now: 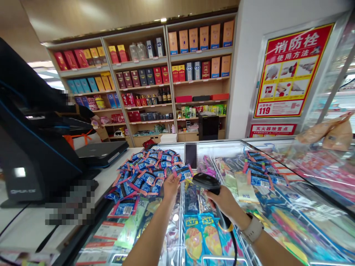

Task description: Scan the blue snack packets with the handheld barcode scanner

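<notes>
Head view, and I've got the left hand (170,186) pinching one small packet (183,172) between closed fingers: blue foil, pink edges, a white label patch facing up. It sits at the near right edge of a heap of matching packets (144,173) sprawled over the glass lid of the chest freezer (227,141). The right hand (225,202) is wrapped tight round the handle of a black barcode scanner (206,181), with the scanner's head just beside the packet and its cable dropping past the wrist. Under the glass I can see wire-divided bins of ice-cream wrappers. Blue ones with yellow fruit lie below the hands, with pale green and white ones further right. Off to the left, a dark till terminal (33,155) stands on the white counter (24,225).
</notes>
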Demonstrator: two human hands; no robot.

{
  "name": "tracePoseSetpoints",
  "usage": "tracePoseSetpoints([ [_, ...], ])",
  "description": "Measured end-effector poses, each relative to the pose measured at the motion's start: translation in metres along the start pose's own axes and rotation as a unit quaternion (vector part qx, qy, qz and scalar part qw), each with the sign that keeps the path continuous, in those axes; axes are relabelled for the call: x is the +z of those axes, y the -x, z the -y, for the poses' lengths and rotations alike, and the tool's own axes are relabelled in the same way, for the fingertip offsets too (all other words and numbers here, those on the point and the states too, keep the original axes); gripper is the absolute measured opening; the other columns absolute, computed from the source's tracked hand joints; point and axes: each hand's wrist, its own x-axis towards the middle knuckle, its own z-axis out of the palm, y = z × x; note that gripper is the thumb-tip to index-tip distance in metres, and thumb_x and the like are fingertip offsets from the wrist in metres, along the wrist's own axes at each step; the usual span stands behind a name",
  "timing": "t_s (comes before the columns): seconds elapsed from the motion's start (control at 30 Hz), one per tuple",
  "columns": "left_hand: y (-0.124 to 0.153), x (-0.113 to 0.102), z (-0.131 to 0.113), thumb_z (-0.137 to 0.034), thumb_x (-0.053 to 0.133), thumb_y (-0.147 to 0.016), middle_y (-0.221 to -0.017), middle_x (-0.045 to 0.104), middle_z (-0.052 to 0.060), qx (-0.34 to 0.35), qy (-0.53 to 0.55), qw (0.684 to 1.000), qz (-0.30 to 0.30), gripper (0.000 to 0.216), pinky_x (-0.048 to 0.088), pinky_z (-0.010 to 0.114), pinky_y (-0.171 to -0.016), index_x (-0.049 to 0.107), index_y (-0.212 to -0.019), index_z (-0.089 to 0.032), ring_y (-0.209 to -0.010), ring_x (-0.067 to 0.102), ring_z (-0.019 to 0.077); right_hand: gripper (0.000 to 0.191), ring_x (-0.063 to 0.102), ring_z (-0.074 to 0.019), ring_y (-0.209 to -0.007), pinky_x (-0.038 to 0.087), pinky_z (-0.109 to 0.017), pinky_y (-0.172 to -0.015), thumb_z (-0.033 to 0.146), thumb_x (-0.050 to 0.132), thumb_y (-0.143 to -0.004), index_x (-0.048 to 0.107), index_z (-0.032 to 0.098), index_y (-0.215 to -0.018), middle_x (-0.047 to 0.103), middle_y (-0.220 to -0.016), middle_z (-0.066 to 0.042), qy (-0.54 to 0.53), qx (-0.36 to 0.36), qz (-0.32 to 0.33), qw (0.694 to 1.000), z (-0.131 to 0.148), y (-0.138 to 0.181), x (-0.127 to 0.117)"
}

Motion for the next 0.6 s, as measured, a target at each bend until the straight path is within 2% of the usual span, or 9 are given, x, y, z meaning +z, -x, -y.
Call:
tracePoseSetpoints([
  [0.2, 0.001, 0.004, -0.005, -0.05, 0.081, -0.049, -0.061, 0.062, 0.0, 0.015, -0.041, 0.999, -0.023, 0.048, 0.038, 0.019, -0.048, 0.064, -0.076, -0.014, -0.053, 0.056, 0.0104, 0.022, 0.047, -0.0111, -0.037, 0.035, -0.026, -0.04, 0.034, 0.072, -0.062, 0.061, 0.016, -0.058, 0.058, -0.047, -0.001, -0.161, 0.011, 0.027, 0.987, -0.01, -0.013, -0.007],
  [0.3, -0.002, 0.021, -0.005, -0.049, 0.078, -0.053, -0.057, 0.057, -0.003, 0.031, -0.103, 0.994, 0.016, 0.041, 0.038, 0.019, -0.045, 0.063, -0.07, -0.015, -0.047, 0.051, 0.0088, 0.024, 0.055, -0.0128, -0.046, 0.043, -0.025, -0.045, 0.033, 0.076, -0.06, 0.064, 0.014, -0.067, 0.064, -0.057, -0.003, -0.271, 0.028, -0.009, 0.962, -0.011, -0.019, -0.029],
  [0.37, -0.004, 0.044, -0.001, -0.048, 0.077, -0.054, -0.053, 0.053, -0.005, 0.034, -0.122, 0.99, 0.063, 0.039, 0.037, 0.02, -0.041, 0.062, -0.067, -0.015, -0.043, 0.047, 0.0076, 0.025, 0.06, -0.0135, -0.052, 0.048, -0.024, -0.05, 0.031, 0.078, -0.06, 0.064, 0.015, -0.072, 0.067, -0.063, -0.004, -0.342, 0.032, -0.051, 0.938, -0.012, -0.022, -0.049],
  [0.43, -0.005, 0.074, 0.007, -0.045, 0.079, -0.051, -0.053, 0.051, -0.005, 0.009, -0.096, 0.99, 0.105, 0.038, 0.043, 0.021, -0.044, 0.062, -0.066, -0.015, -0.045, 0.05, 0.0088, 0.024, 0.062, -0.0137, -0.055, 0.051, -0.023, -0.052, 0.026, 0.079, -0.059, 0.064, 0.015, -0.074, 0.068, -0.065, -0.004, -0.394, 0.028, -0.1, 0.913, -0.015, -0.025, -0.071],
  [0.53, -0.001, 0.13, 0.026, -0.037, 0.082, -0.05, -0.058, 0.054, -0.004, -0.047, -0.023, 0.987, 0.151, 0.034, 0.055, 0.031, -0.061, 0.062, -0.068, -0.015, -0.056, 0.057, 0.0119, 0.019, 0.064, -0.0138, -0.055, 0.054, -0.022, -0.053, 0.019, 0.076, -0.06, 0.062, 0.014, -0.072, 0.068, -0.062, -0.004, -0.435, 0.008, -0.189, 0.88, -0.019, -0.033, -0.099],
  [0.6, 0.003, 0.17, 0.04, -0.031, 0.08, -0.057, -0.061, 0.056, -0.003, -0.074, 0.017, 0.981, 0.18, 0.027, 0.056, 0.035, -0.072, 0.063, -0.07, -0.016, -0.063, 0.059, 0.0126, 0.014, 0.064, -0.0139, -0.054, 0.054, -0.022, -0.052, 0.016, 0.072, -0.063, 0.061, 0.014, -0.071, 0.067, -0.06, -0.003, -0.452, -0.003, -0.257, 0.854, -0.021, -0.041, -0.115],
])
